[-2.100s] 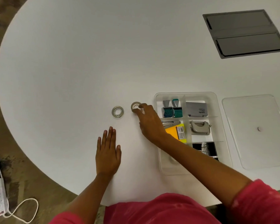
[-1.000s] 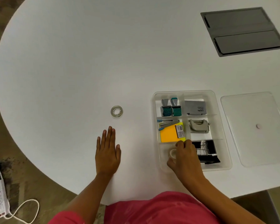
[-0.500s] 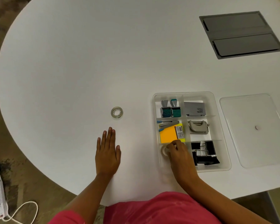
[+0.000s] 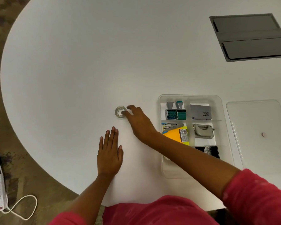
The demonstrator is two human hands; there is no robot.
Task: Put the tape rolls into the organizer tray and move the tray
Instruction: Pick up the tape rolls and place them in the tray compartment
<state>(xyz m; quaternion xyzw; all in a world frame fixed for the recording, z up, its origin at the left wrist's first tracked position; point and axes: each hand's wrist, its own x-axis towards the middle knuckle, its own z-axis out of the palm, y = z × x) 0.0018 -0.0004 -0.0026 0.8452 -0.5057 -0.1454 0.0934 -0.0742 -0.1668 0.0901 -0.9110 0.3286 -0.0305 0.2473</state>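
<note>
A clear tape roll (image 4: 119,112) lies flat on the white table, left of the clear organizer tray (image 4: 221,111). My right hand (image 4: 139,121) reaches across to it, fingertips touching its right rim and hole, fingers apart, the roll still on the table. My left hand (image 4: 109,152) rests flat on the table just below, holding nothing. The tray holds stamps, a stapler, sticky notes, a punch and binder clips. My right forearm hides the tray's near-left compartment.
The tray's clear lid (image 4: 263,135) lies to the right of the tray. A grey cable hatch (image 4: 250,36) is set into the table at the far right. A power strip and cord (image 4: 0,197) lie on the floor at the left.
My right hand left the tray's near-left compartment, where it had set down the first tape roll, and moved up and left to the second roll. My left hand stayed put.
</note>
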